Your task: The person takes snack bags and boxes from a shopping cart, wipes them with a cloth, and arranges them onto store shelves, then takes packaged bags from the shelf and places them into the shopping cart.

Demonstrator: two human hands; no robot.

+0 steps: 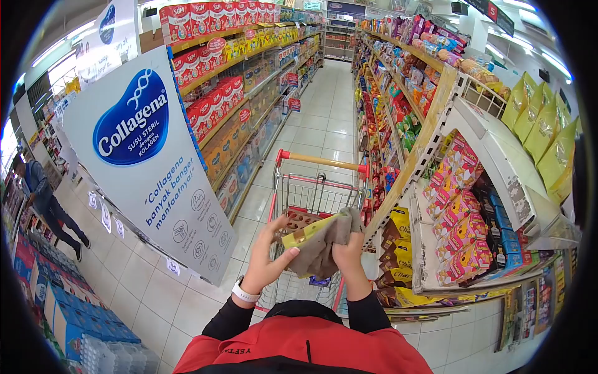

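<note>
My left hand (pixel 266 260), with a white band on its wrist, holds a yellow and brown packet (pixel 306 232) at its left edge, thumb in front. A grey-brown cloth (pixel 321 249) lies against the packet and covers much of it. My right hand (pixel 349 252) is closed on the right side of this cloth. Both hands are above a metal shopping cart (pixel 279 187) with a red and orange handle (pixel 321 162). Low in the cart, below the cloth, a small purple packet (pixel 320 282) shows in part.
A large Collagena sign (pixel 149 168) stands at the left, beside shelves of red SGM boxes (pixel 215 103). Snack shelves (pixel 405 81) line the aisle's right side. Pink packets (pixel 461 218) and yellow bags (pixel 395 249) fill a near-right display. Another person (pixel 43 193) stands far left.
</note>
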